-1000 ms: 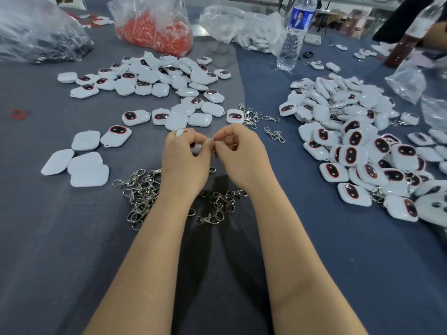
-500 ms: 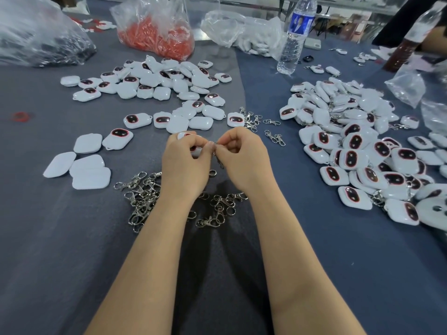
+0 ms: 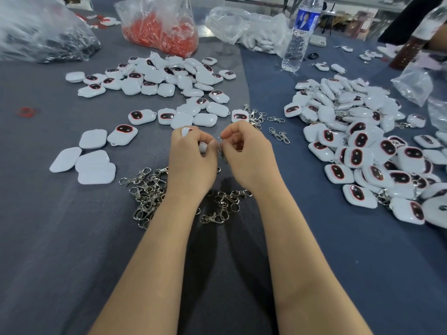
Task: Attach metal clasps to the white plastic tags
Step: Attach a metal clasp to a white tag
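Observation:
My left hand (image 3: 191, 160) grips a white plastic tag (image 3: 186, 131), mostly hidden inside the curled fingers. My right hand (image 3: 246, 153) pinches a metal clasp (image 3: 222, 151) by its ring, right against the tag, with the hook hanging down between the two hands. A heap of loose metal clasps (image 3: 150, 192) lies on the grey cloth just under and left of my wrists. Loose white tags (image 3: 169, 78) are spread at the back left. A big pile of tags with clasps on them (image 3: 362, 141) fills the right side.
A clear water bottle (image 3: 298, 32) stands at the back centre right. Plastic bags hold red parts (image 3: 164, 32), dark parts (image 3: 43, 39) and white parts (image 3: 254, 30) along the back. A few clasps (image 3: 278, 134) lie between my hands and the right pile. Another person's arm shows at top right.
Both hands stay together on the tag and clasp, shifting only slightly; the fingers work at the ring. Nothing was let go or picked up.

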